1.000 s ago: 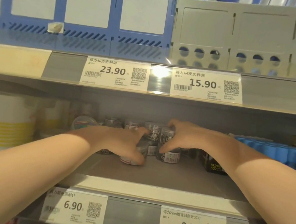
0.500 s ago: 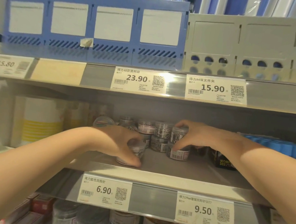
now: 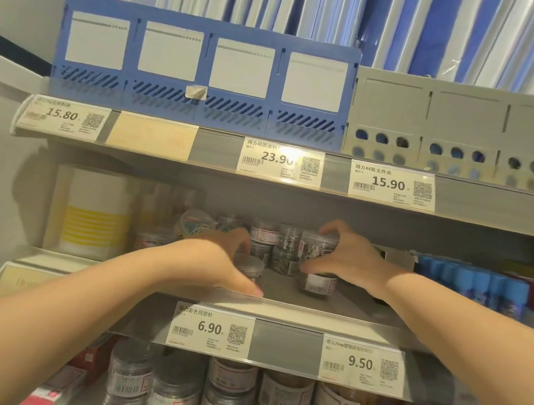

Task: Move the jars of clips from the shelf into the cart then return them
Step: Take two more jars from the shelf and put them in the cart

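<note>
Small clear jars of clips stand in stacked rows on the middle shelf (image 3: 330,307). My left hand (image 3: 217,262) curls round one low jar (image 3: 252,266) with a grey lid near the shelf's front. My right hand (image 3: 345,258) grips the upper jar (image 3: 316,244) of a two-high stack, thumb under it, fingers over its lid. The lower jar (image 3: 318,282) of that stack stands on the shelf beneath. More jars (image 3: 282,243) sit behind, between the two hands. No cart is in view.
A white and yellow box (image 3: 93,211) stands at the shelf's left. Blue-capped tubes (image 3: 472,283) fill the right. Blue (image 3: 205,68) and grey file racks (image 3: 465,126) sit on the shelf above. Larger jars (image 3: 226,397) crowd the shelf below.
The view has pulled back and tilted up, showing more of the shelves. My left hand has drawn its jar toward the shelf's front edge. My right hand stays on the upper jar.
</note>
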A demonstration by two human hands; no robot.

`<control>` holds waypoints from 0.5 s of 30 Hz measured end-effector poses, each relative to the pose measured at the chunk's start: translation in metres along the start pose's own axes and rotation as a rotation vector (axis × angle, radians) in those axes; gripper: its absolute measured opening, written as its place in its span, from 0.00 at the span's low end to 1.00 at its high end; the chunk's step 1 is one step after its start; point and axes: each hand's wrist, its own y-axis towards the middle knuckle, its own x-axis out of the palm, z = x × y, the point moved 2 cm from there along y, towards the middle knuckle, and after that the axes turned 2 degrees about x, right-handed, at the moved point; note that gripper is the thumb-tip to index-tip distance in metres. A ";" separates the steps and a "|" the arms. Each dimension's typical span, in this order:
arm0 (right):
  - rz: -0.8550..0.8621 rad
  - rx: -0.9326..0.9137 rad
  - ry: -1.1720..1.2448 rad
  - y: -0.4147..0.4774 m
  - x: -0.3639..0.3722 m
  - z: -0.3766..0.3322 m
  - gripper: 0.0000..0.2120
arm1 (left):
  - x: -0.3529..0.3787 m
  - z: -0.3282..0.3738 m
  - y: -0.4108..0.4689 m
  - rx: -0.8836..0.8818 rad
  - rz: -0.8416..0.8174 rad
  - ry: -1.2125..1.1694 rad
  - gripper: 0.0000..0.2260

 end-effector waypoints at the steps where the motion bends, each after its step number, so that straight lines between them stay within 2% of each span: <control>1: 0.008 -0.004 0.005 -0.005 -0.002 -0.003 0.29 | 0.000 0.001 -0.001 0.007 0.006 0.009 0.30; 4: 0.050 -0.010 -0.016 -0.022 -0.007 -0.016 0.30 | -0.002 0.008 -0.005 0.041 0.069 -0.004 0.30; 7: 0.109 -0.025 0.020 -0.042 -0.014 -0.029 0.32 | -0.010 0.016 -0.017 0.055 0.200 -0.012 0.29; 11: 0.187 0.001 0.047 -0.071 -0.026 -0.044 0.27 | -0.021 0.035 -0.042 0.130 0.385 -0.127 0.33; 15: 0.217 -0.043 0.189 -0.112 -0.036 -0.055 0.30 | -0.029 0.058 -0.081 0.181 0.434 -0.149 0.29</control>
